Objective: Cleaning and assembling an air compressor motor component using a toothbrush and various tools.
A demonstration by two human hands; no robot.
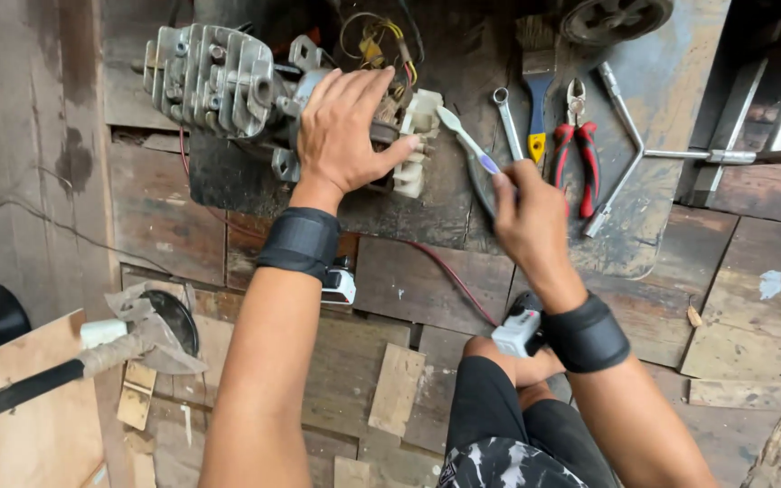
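Note:
My left hand (341, 131) lies flat on top of a small engine (219, 86), a grey metal block with cooling fins, at the top middle of the head view. White fan blades (418, 140) stick out at the engine's right end, under my fingertips. My right hand (531, 212) holds an old toothbrush (467, 145) with a translucent handle. Its head points up and left, close to the white blades. Black bands with small devices wrap both wrists.
On a dark board right of the engine lie a ring spanner (505, 117), a paintbrush with a blue and yellow handle (538, 90), red-handled pliers (576, 145) and a cross wrench (635, 149). A wheel (612, 18) sits at the top. A wrapped black handle (65, 370) lies lower left on wood planks.

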